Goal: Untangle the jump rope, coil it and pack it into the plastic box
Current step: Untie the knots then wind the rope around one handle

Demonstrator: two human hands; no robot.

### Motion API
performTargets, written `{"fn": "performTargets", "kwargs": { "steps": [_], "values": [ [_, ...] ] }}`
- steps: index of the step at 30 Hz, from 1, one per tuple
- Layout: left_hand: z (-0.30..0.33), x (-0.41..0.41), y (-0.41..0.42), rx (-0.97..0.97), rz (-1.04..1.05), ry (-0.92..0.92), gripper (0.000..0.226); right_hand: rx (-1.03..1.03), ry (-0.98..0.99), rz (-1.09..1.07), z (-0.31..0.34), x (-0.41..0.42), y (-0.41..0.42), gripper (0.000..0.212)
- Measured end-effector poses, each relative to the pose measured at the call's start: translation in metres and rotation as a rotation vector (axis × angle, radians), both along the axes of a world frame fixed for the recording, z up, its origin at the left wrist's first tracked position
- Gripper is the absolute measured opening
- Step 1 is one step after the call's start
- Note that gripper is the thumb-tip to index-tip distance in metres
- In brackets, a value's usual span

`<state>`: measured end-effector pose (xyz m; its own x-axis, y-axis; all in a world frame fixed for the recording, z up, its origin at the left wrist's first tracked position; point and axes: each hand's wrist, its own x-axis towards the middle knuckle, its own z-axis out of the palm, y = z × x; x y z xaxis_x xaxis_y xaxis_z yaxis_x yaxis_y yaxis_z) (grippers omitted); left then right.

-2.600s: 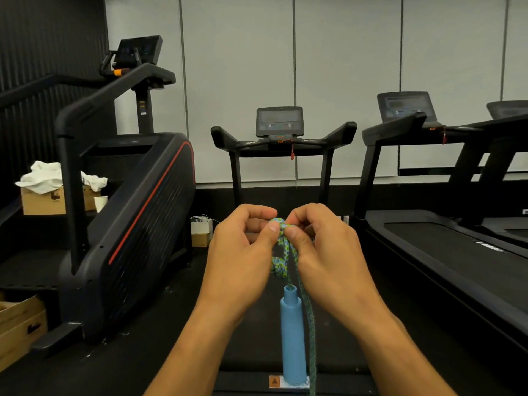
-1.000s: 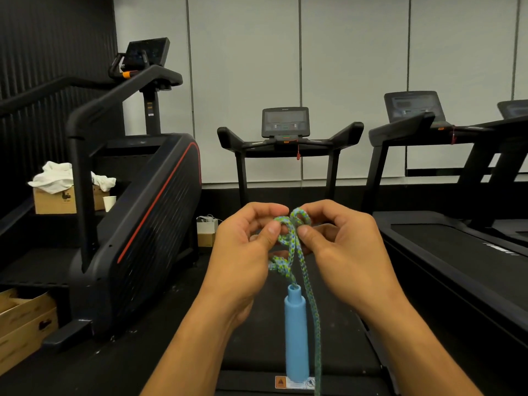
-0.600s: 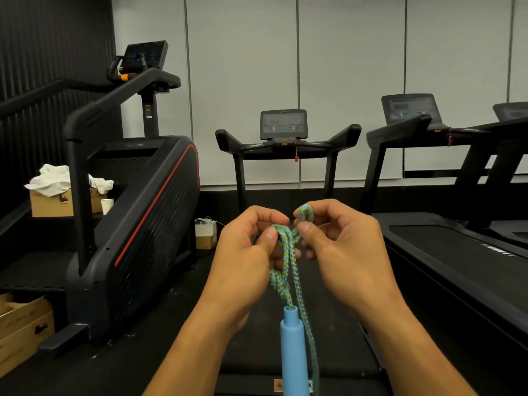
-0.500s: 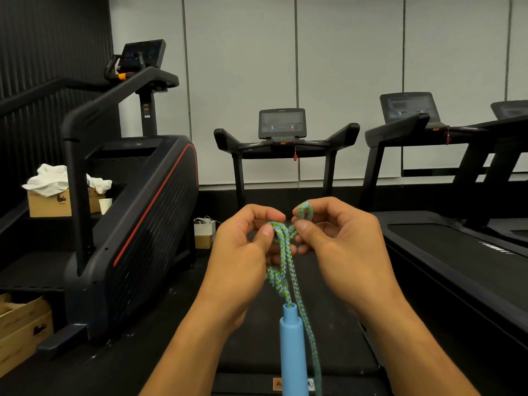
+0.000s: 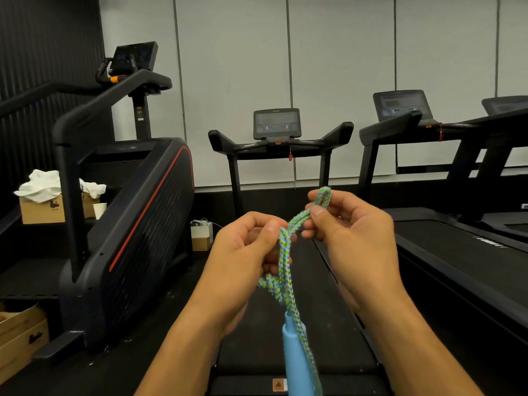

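**Above the treadmill belt, both hands work the rope's knot**

Over the belt of the middle treadmill (image 5: 281, 132), both hands are raised with the jump rope (image 5: 285, 270) between them. The left hand (image 5: 243, 261) has its fingers curled round the green-and-blue braided strands, thumb tip pressed against the rope where the strands cross. The right hand (image 5: 354, 238), slightly higher and nearer the treadmill's console, pinches a small loop (image 5: 323, 197) of the same rope between thumb and forefinger; the loop stands up above the fingertips. A short stretch of rope runs slanting between the two hands.

Below the left hand several strands hang together in a loose tangle, and the blue handle (image 5: 294, 364) dangles upright beneath it, its lower end cut off by the frame edge. One strand runs down beside the handle.

Left of the treadmill stands a black stair climber (image 5: 137, 224) with a red trim line. Beyond it, a cardboard box (image 5: 43, 208) holds a white cloth (image 5: 45, 185), with a paper cup (image 5: 99, 210) just beside it. Right of the treadmill stands another treadmill (image 5: 428, 130).
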<state>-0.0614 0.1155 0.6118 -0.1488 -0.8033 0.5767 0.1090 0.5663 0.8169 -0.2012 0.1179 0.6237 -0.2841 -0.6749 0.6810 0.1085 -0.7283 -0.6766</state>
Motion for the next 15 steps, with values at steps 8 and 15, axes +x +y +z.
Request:
{"fn": "performTargets", "kwargs": {
  "steps": [8, 15],
  "values": [
    [-0.0025, -0.0016, -0.0013, 0.009, 0.011, -0.123, 0.026, 0.072, -0.205, 0.201, 0.001, -0.0027, -0.0001, 0.024],
    [-0.0026, -0.0036, -0.0034, -0.073, 0.091, -0.086, 0.029, 0.145, -0.29, 0.338, 0.0008, 0.0008, -0.0008, 0.043]
  ]
}}
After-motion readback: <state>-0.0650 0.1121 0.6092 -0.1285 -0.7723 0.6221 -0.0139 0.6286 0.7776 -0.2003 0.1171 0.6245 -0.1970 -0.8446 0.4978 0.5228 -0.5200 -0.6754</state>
